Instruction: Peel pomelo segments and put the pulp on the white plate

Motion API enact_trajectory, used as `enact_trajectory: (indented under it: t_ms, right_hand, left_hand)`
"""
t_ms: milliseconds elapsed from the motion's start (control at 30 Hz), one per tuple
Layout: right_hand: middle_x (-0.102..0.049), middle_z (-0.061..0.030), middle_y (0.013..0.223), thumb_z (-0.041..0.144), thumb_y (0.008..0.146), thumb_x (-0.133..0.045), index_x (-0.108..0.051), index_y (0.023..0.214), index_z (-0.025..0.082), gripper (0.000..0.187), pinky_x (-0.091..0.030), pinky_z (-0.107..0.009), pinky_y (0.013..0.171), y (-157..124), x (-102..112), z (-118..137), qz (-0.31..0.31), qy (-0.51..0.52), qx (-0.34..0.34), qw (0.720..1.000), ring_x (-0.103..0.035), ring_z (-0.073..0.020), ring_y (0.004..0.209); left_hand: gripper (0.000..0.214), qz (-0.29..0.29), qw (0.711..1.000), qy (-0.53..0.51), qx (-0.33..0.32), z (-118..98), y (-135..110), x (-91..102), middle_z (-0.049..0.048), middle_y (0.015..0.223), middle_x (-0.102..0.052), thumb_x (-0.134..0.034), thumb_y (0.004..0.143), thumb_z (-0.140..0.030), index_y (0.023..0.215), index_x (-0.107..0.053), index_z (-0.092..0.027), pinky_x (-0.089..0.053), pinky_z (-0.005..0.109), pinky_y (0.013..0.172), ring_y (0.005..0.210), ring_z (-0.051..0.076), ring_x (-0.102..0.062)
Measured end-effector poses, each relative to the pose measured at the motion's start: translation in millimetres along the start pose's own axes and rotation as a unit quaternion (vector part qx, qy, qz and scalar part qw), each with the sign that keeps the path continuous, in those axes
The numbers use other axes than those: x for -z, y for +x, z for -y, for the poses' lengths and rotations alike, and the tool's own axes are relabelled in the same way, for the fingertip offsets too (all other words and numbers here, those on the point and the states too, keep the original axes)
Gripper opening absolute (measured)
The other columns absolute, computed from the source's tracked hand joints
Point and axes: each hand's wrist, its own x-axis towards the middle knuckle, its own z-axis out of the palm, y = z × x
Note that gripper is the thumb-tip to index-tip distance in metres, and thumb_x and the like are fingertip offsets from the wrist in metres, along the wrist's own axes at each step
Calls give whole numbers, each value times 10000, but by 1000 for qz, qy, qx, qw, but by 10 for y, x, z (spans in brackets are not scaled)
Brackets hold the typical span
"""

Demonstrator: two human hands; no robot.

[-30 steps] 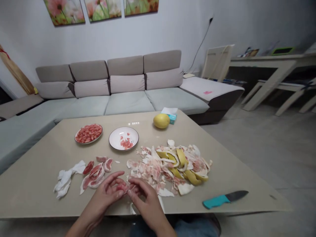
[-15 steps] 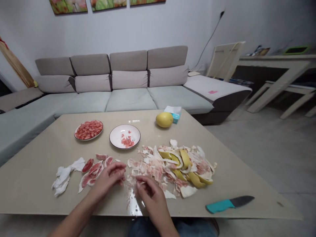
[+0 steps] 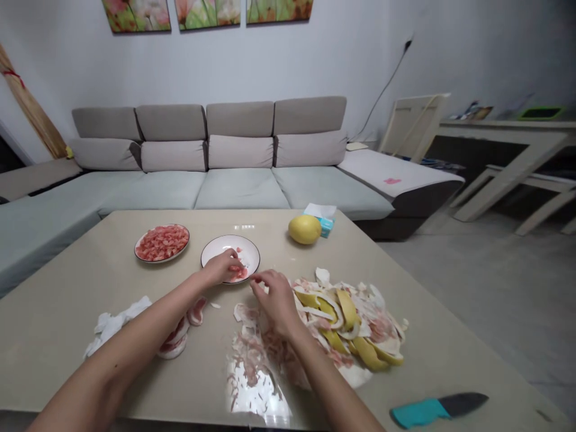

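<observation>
My left hand (image 3: pixel 221 267) reaches over the near side of a white plate (image 3: pixel 216 245) with a dark rim. Its fingers are bent down and closed on pink pomelo flesh (image 3: pixel 240 274) in the plate. Just right of that plate, my right hand (image 3: pixel 275 298) is above the left part of a peel heap, thumb and forefinger close together; anything between them is too small to make out. Under my left forearm lie pomelo segments (image 3: pixel 197 312) with their skin on, partly hidden. Yellow rind (image 3: pixel 347 309) and pale membranes (image 3: pixel 249 354) spread around my right forearm.
A plate heaped with pomelo flesh (image 3: pixel 162 242) stands at the back left. A whole pomelo (image 3: pixel 305 230) sits by a tissue pack (image 3: pixel 327 226). Near the front right edge lies a knife (image 3: pixel 438 409) with a teal handle. Crumpled white tissue (image 3: pixel 117 321) is at left.
Both hands have moved forward, away from me. My left hand went from beside the segments to over the plate; my right hand rose from the table front to near the plate's right edge.
</observation>
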Motion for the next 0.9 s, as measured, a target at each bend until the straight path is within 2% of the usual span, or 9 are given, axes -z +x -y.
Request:
enact_trajectory:
  t_ms: [100,200,333,600,767,900]
  right_hand:
    - [-732,-65,896,242,835,-642,-766,905,230,143,-427,-320,808,434,-218,-119,20,-41,-28,999,-623,-221,883]
    - [-733,-76,857,285,813,-660,-777,879,232,144,-409,-332,769,607,-421,-223,35,-70,-54,995,-625,-245,879]
    - [-740,-48,873,314,830,-636,-770,913,248,172,-401,-298,738,611,-514,-313,46,-72,-52,995,-635,-214,841]
    - [-728,-22,833,268,842,-600,-757,854,230,162,-398,-229,664,553,-484,-309,40,-43,8,998,-627,-149,722]
    - [-707,-21,763,196,807,-586,-736,741,217,165,-366,-234,605,529,-495,-248,18,-34,12,999,-599,-148,658]
    - [-698,-37,764,187,802,-556,-713,743,191,168,-378,-240,605,510,-516,-267,-18,-20,-8,1000,-597,-159,662]
  left_hand:
    - [82,32,998,34,-37,88,32,-1,34,1011,-598,-715,761,-219,814,-773,-242,-431,268,748,827,178,-617]
    - [109,46,996,57,-59,144,42,25,35,1033,-594,-661,813,-225,857,-760,-243,-428,274,770,866,181,-611]
    - [146,59,993,70,-71,167,21,52,31,1038,-613,-613,837,-200,888,-743,-245,-427,264,773,882,176,-612]
    - [162,72,992,92,-56,86,-18,85,32,1002,-648,-581,844,-233,900,-733,-244,-430,264,748,876,188,-617]
    - [154,72,990,106,-50,-1,-49,116,30,1018,-655,-583,847,-273,894,-728,-250,-424,255,718,893,192,-615]
    - [160,61,991,114,-34,-16,-75,102,32,1003,-656,-578,841,-264,883,-732,-251,-425,259,701,887,200,-616]
